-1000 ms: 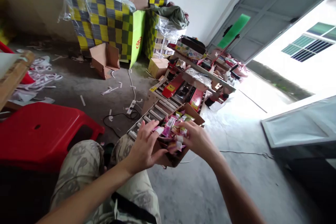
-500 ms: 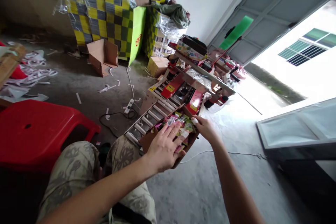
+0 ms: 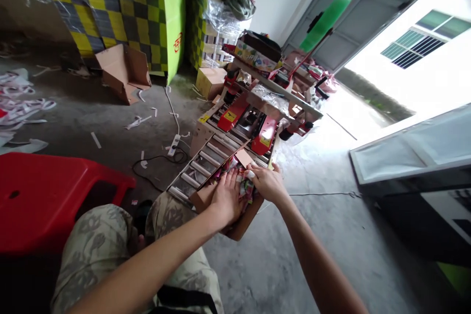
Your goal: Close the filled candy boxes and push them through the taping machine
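An open cardboard box (image 3: 246, 222) filled with small colourful packets (image 3: 247, 190) sits at the near end of a roller conveyor (image 3: 200, 166). My left hand (image 3: 227, 199) lies flat on the packets, its fingers stretched out. Over the box's far right side is my right hand (image 3: 268, 181), with white wrapping on a fingertip; its fingers reach onto a folded-in flap (image 3: 243, 158) and the packets. Both hands hide part of the contents. Just beyond the box stands a box-sealing machine (image 3: 250, 117) with red side guides.
A red plastic stool (image 3: 55, 191) is at my left. A power strip (image 3: 174, 145) and cable lie on the floor beside the conveyor. Yellow-and-black stacked cartons (image 3: 121, 14), an open empty carton (image 3: 125, 73) and a small closed box (image 3: 211, 82) stand farther back.
My right hand has moved from the box's right edge inward over the packets, and a far flap is now folded in. My left hand still presses on the packets. The view has shifted.
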A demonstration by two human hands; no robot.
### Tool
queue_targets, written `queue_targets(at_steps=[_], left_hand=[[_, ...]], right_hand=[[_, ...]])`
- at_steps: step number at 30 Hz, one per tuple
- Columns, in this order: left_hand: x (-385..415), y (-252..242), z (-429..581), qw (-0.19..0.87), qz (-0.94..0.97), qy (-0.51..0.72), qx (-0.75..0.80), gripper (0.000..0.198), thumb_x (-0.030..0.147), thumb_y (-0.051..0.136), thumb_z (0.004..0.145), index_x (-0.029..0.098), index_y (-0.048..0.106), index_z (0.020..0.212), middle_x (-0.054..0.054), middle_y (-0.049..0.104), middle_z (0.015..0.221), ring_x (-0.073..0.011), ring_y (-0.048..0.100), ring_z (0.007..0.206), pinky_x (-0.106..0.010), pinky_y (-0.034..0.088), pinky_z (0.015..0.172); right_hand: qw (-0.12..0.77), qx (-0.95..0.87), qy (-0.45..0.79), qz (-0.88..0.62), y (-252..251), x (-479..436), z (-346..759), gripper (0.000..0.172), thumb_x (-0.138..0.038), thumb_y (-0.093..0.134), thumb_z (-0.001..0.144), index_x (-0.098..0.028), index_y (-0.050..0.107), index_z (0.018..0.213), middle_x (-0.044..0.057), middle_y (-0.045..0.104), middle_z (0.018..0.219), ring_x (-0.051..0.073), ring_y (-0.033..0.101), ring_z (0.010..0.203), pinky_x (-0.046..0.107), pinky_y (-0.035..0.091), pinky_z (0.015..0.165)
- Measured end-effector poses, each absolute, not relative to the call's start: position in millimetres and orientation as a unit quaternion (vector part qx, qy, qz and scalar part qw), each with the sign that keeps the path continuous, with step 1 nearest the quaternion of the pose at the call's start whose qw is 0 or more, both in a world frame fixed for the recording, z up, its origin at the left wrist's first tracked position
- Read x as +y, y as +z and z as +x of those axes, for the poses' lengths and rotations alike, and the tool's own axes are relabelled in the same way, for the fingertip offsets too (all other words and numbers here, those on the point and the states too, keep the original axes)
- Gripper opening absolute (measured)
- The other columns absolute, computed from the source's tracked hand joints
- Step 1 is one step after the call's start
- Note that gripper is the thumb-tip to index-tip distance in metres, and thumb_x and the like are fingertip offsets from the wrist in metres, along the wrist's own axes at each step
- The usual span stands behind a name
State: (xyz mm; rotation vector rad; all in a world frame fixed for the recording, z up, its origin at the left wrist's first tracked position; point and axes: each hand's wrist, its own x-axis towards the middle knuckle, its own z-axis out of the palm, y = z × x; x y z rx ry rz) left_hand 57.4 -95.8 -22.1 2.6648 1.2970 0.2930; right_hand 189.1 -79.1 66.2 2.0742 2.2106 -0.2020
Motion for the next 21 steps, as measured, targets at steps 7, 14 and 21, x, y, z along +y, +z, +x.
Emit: queue_targets(at_steps=[7,14,21], left_hand=[[-85.6,0.7,25.9,0.228,0.876,0.225,0.362,0.047,0.042,0.042,0.090,0.007,0.049,0.120,-0.019,0.054,0.122,-0.0293,0.050,0.116,-0.043,0.039,0.100],[-71.1,2.8,48.9,0.160,0.870,0.311,0.348,0.045,0.020,0.036,0.090,0.007,0.037,0.133,-0.017,0.036,0.142,-0.0258,0.030,0.134,-0.044,0.021,0.113],[-67.2,-13.7,64.7,0.114,0.902,0.134,0.395,0.056,0.020,0.039,0.087,0.000,0.033,0.138,-0.018,0.032,0.144,-0.0267,0.028,0.135,-0.044,0.018,0.114]], right_hand=[[0.088,0.728,-0.036,0.679,67.2,-77.2,184.6,0.034,-0.031,0.034,0.097,-0.021,0.066,0.089,0.006,0.069,0.091,0.022,0.062,0.091,0.043,0.025,0.095],[0.042,0.717,-0.031,0.695,62.8,-78.2,187.7,0.030,-0.022,0.039,0.091,-0.015,0.066,0.079,0.010,0.069,0.084,0.024,0.062,0.087,0.045,0.026,0.096],[-0.443,0.577,-0.006,0.686,27.1,-90.5,189.9,0.044,-0.032,0.025,0.095,-0.017,0.047,0.129,0.008,0.046,0.135,0.020,0.040,0.127,0.042,0.024,0.109]])
